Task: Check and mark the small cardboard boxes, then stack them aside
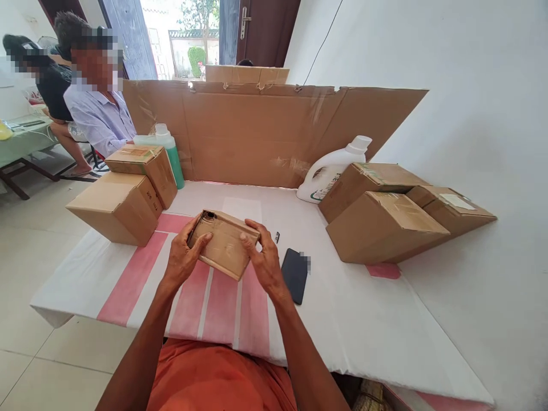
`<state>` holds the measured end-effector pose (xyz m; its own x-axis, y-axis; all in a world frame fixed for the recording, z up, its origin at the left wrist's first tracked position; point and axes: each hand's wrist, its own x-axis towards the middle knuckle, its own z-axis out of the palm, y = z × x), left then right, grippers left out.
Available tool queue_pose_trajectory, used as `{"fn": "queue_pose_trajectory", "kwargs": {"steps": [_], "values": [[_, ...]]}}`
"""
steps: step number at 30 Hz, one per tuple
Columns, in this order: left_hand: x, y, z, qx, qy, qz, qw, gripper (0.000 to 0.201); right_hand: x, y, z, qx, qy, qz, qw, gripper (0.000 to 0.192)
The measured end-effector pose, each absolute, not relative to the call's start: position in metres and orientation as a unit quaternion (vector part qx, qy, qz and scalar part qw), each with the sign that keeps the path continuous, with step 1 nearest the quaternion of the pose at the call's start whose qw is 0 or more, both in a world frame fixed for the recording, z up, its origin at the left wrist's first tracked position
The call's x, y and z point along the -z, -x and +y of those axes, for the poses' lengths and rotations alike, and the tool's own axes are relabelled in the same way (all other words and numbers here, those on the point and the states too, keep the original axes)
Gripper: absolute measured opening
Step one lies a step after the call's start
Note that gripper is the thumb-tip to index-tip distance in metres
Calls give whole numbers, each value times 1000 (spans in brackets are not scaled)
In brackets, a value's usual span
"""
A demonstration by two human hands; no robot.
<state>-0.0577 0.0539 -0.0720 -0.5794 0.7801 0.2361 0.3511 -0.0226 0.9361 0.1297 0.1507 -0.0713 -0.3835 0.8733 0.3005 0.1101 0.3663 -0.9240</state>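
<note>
Between my two hands is a small cardboard box (226, 242), tilted above the near part of the table. It has a dark, torn-looking patch at its upper left corner. My left hand (188, 251) grips the left side, its thumb lying on the face turned to me. On the opposite side my right hand (262, 251) holds the box the same way, thumb on the front face. The fingers behind the box are partly hidden. Just right of my right hand lies a dark phone-like slab (294, 275), with a small black object (277, 237) beyond it.
Cardboard boxes (113, 205) stand at the left with a green-liquid jug (173, 157) behind. More boxes (385, 222) and a white jug (329, 174) are at the right. A cardboard panel (244, 137) closes the far edge of the cloth-covered table (351, 319). Two people sit at left.
</note>
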Motion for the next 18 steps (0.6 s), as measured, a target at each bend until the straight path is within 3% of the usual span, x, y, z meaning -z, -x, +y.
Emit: {"fn": "queue_pose_trajectory", "kwargs": {"steps": [5,13,18], "values": [[79,52,66,-653,-324,676,107,51,79,-113,112,-351,379,-712,474,43],[21,36,76,-522,-523,673,33,23,76,-142,68,-453,434,-631,456,43],[10,9,71,-422,-551,720,20,26,72,-158,66,-437,445,-638,451,38]]}}
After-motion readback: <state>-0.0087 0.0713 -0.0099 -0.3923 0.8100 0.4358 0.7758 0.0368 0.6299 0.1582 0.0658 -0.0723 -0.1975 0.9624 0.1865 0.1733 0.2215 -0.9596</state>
